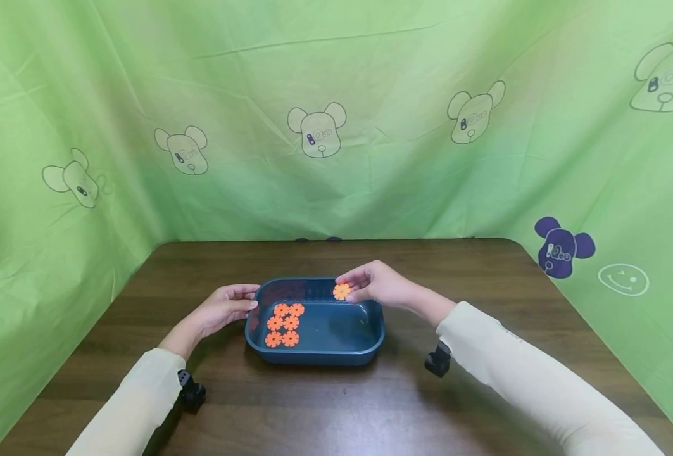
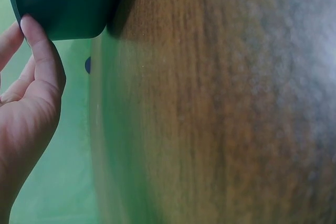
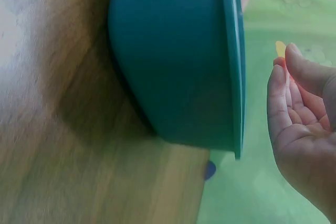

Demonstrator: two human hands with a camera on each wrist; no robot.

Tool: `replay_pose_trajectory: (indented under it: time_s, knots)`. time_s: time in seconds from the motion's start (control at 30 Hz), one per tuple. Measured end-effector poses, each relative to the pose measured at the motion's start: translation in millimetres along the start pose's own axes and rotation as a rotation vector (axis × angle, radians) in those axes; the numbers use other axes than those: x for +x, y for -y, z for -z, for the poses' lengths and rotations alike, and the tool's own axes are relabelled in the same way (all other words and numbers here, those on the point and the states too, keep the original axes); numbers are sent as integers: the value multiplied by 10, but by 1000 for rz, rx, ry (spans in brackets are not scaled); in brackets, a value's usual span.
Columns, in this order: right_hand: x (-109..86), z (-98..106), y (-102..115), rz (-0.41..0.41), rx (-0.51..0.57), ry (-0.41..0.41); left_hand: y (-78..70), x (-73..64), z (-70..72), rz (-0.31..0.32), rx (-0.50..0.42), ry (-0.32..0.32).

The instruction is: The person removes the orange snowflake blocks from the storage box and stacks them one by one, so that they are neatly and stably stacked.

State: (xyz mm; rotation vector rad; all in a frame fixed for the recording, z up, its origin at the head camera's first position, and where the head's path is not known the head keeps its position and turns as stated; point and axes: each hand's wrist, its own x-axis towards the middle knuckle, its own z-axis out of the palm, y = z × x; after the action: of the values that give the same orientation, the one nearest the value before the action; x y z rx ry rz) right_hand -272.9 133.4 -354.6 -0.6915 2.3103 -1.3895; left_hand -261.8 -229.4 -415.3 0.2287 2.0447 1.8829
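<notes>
A dark blue rectangular basin with rounded corners sits on the table, several orange flower-shaped pieces lying in rows of two at its left side. My left hand pinches the basin's left end at the rim; in the left wrist view, thumb and fingers meet the rim's edge. Above the basin's far right part, my right hand pinches one orange flower-shaped disc between thumb and fingers. Seen from the right wrist, that disc shows edge-on at the fingertips, apart from the rim.
The brown wooden table extends around the basin on all sides. A green curtain printed with bear heads hangs behind and along both sides. Black wrist devices sit at both sleeve cuffs.
</notes>
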Motion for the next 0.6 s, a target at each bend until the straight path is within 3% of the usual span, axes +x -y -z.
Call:
replay_pose_trajectory:
  time_s: [0.3, 0.6]
  knots:
    - [-112, 239, -125, 25, 6, -90, -16, -5, -8, 12, -1, -7]
    - [-225, 431, -230, -14, -10, -172, -13, -3, -2, 5, 3, 1]
